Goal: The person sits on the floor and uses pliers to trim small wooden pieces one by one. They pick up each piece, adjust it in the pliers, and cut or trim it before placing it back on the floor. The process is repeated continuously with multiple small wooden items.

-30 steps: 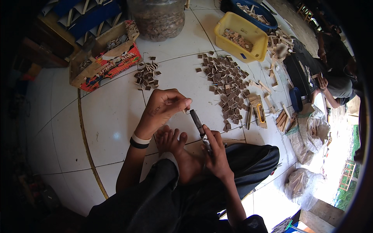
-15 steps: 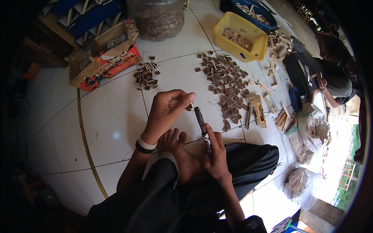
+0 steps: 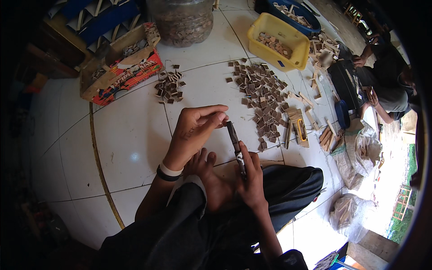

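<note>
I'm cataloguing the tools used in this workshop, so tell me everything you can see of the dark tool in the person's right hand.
The dark tool is slim and elongated, like a utility knife or a marker; which one is unclear. It looks black, with a pale patch near its middle. The right hand grips its lower half, so it points up and slightly left, away from the person. Its upper tip meets the fingertips of the left hand, which seem to pinch something small, too small to identify. It is held above the white tiled floor, over the person's bare foot.

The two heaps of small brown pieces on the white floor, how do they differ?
The small heap lies beside the red cardboard box, holds few pieces and is compact. The large heap lies below the yellow tub, holds many more pieces and spreads in a long band. Both are flat brown squares on white tiles, untouched by either hand.
</note>
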`<state>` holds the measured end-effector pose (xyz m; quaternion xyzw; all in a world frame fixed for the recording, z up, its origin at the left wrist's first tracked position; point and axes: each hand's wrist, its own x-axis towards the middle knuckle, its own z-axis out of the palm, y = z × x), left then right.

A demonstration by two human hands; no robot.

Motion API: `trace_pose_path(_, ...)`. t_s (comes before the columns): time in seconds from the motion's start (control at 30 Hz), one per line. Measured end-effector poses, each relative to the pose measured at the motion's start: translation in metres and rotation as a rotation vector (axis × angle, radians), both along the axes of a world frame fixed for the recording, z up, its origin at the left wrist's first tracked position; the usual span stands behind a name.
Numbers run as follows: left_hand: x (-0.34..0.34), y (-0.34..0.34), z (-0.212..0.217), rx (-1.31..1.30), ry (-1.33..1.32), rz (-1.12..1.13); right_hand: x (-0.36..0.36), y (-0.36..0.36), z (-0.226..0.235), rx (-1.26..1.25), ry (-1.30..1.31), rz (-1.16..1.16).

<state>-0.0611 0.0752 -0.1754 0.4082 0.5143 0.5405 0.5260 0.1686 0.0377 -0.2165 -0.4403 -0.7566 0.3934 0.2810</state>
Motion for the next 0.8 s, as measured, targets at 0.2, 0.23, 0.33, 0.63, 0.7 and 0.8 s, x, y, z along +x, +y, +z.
trace_pose_path(0.2, 0.003, 0.001, 0.001, 0.009, -0.012, -0.001, 0.000, 0.002, -0.002, 0.007, 0.034, 0.016)
trace_pose_path(0.23, 0.005, 0.000, 0.001, 0.012, -0.038, 0.002, 0.000, 0.002, -0.003, 0.004, 0.038, 0.014)
trace_pose_path(0.33, 0.011, 0.000, -0.001, 0.010, -0.108, 0.012, -0.001, 0.001, -0.003, -0.001, 0.039, 0.003)
trace_pose_path(0.63, 0.012, -0.003, -0.004, 0.024, 0.100, 0.041, -0.003, 0.000, -0.006, -0.003, 0.040, -0.001)
trace_pose_path(0.7, 0.011, -0.003, -0.004, 0.033, 0.137, 0.051, -0.005, -0.001, -0.009, -0.018, 0.046, -0.008)
trace_pose_path(0.8, 0.011, -0.004, -0.003, 0.043, 0.173, 0.068, -0.010, -0.004, -0.010, -0.099, 0.037, -0.041)
